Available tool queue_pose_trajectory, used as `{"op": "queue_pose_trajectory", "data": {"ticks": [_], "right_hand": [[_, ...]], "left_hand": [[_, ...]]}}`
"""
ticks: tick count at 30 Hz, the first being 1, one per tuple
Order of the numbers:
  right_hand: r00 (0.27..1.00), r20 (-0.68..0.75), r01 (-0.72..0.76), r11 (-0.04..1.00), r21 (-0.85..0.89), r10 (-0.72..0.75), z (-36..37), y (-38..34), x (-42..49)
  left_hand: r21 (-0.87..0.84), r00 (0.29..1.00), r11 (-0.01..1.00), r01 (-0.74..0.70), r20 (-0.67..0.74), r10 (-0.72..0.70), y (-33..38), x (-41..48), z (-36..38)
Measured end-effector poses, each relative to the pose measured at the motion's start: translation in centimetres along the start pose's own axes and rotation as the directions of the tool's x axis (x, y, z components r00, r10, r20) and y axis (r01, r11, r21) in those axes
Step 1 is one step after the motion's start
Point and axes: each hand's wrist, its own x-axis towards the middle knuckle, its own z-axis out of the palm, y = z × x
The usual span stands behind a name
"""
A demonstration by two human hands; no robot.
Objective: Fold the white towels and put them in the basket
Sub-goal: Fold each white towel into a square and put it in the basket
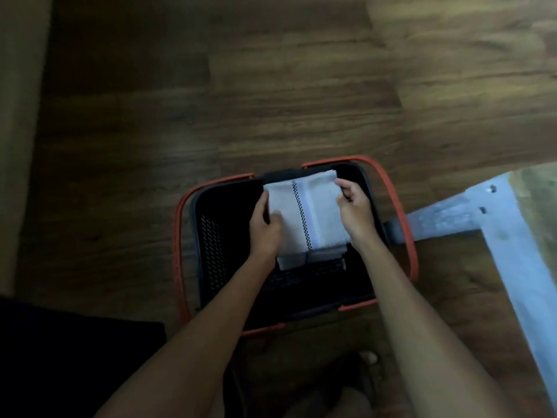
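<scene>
1. Head view: we are looking down at a folded white towel with a dark checked stripe running along its middle. It is lying flat within the mouth of the basket, over the basket's far half.
2. The left grip is holding the towel's left edge, with the thumb lying on top of the cloth and the fingers curling round the edge.
3. The right grip is pinching the towel's right edge near the far corner, its fingers curled in.
4. We are unable to tell whether the towel is resting on what lies beneath it or hanging between the two grips.
5. A greyer folded layer is showing just under the towel's near edge, inside the basket.
6. The basket is black with perforated walls, and its orange handles are lying down along the rim on both sides. It is standing on a wooden floor.
7. A pale metal frame is standing just right of the basket.
</scene>
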Motion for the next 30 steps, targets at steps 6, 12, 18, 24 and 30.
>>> {"op": "queue_pose_trajectory", "data": {"ticks": [6,12,18,24,30], "right_hand": [[0.999,-0.019,-0.042,0.999,0.011,0.043,0.3,2.9,0.5],[0.999,0.042,-0.004,0.998,-0.058,0.007,0.2,2.9,0.6],[0.995,0.028,0.098,0.964,-0.247,-0.094,0.3,4.3,0.2],[0.911,0.06,0.304,0.566,-0.766,-0.408,1.5,4.3,-1.3],[0.905,0.213,0.34,0.327,-0.882,-0.368,1.9,7.4,0.4]], "left_hand": [[0.045,1.0,0.999,0.024,0.009,-0.024,-2.9,1.2,1.1],[0.102,1.0,0.995,-0.001,0.006,0.001,-3.8,2.0,0.8],[0.253,0.994,0.962,-0.106,0.057,0.095,-4.4,1.9,0.3],[0.681,0.877,0.579,-0.448,0.21,0.432,-4.5,0.7,-0.7],[0.81,0.853,0.275,-0.518,0.462,0.244,-5.9,2.4,-0.1]]}}
